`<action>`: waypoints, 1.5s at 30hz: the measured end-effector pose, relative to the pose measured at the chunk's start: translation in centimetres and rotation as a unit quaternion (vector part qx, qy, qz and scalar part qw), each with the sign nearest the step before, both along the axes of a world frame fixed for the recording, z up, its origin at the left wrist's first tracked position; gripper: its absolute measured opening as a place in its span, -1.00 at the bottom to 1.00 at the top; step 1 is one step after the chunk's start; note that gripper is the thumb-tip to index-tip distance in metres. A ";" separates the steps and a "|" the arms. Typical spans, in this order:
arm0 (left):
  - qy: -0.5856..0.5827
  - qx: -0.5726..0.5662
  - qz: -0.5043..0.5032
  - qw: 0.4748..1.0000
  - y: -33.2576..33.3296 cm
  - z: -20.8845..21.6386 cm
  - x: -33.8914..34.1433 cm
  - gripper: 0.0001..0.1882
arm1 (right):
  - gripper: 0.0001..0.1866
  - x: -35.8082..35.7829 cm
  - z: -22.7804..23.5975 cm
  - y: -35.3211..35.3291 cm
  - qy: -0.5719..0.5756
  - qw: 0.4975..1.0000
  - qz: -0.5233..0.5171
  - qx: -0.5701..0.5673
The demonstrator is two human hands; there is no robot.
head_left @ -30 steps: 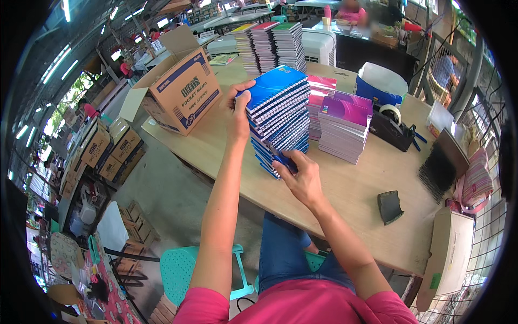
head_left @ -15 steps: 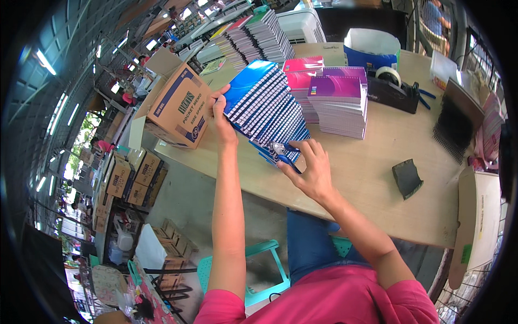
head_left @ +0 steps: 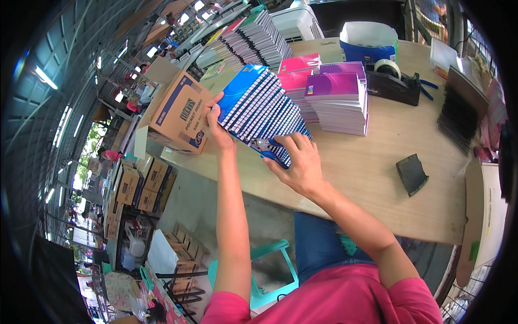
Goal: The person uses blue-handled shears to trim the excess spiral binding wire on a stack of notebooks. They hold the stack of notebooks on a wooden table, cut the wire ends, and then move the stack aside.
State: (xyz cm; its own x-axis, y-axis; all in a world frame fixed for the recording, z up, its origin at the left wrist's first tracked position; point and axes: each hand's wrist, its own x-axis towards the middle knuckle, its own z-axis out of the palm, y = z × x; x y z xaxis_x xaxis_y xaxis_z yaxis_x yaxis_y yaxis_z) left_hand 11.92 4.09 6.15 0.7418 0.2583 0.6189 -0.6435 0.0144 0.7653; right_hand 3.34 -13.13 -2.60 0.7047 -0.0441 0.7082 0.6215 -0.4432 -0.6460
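A thick stack of blue spiral-bound notebooks [head_left: 259, 110] leans tilted on the wooden table [head_left: 388, 178]. My left hand [head_left: 217, 125] grips the stack's far left side. My right hand [head_left: 298, 162] lies over its near lower corner, fingers spread on the bottom books. Beside it on the right stand piles of purple notebooks [head_left: 339, 102] and pink notebooks [head_left: 298, 75].
An open cardboard box [head_left: 175, 113] sits at the table's left end. Behind are more notebook stacks [head_left: 253, 40], a blue and white bin [head_left: 369, 40], a tape dispenser [head_left: 394, 81], a small dark pad [head_left: 411, 173]. A teal stool [head_left: 270, 270] stands below, cartons [head_left: 140, 183] at left.
The blue stack has tipped over further to the left. My right hand slid onto its lower corner, and my head moved nearer to the table.
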 end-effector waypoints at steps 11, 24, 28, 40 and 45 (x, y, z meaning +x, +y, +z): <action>-0.001 0.000 -0.014 1.000 1.2 -0.7 0.5 -0.59 | -0.51 -0.5 -0.3 0.3 0.047 0.998 0.023 0.030; -0.015 0.015 -0.012 1.000 1.5 -0.8 0.7 -0.61 | -0.57 -0.1 -0.5 0.5 0.037 0.996 0.045 0.062; -0.015 0.004 -0.021 1.000 1.0 -0.6 0.3 -0.61 | -0.56 -0.4 -0.5 0.7 0.040 0.997 0.027 0.055; -0.011 0.002 -0.016 1.000 0.9 -0.6 0.2 -0.61 | -0.61 -0.6 -0.9 1.9 0.051 0.993 0.032 0.106; -0.011 0.005 -0.019 1.000 0.9 -0.5 0.2 -0.61 | -0.65 -0.7 -0.5 0.9 0.104 0.980 0.103 0.134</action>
State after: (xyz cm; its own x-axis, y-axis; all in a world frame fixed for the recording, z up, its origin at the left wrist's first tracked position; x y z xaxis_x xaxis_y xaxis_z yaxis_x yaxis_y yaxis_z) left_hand 12.12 4.97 5.67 0.7367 0.2241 0.6380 -0.6597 0.0308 0.7509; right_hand 2.63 -12.26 -3.13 0.8459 -0.0498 0.5311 0.5229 -0.1193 -0.8440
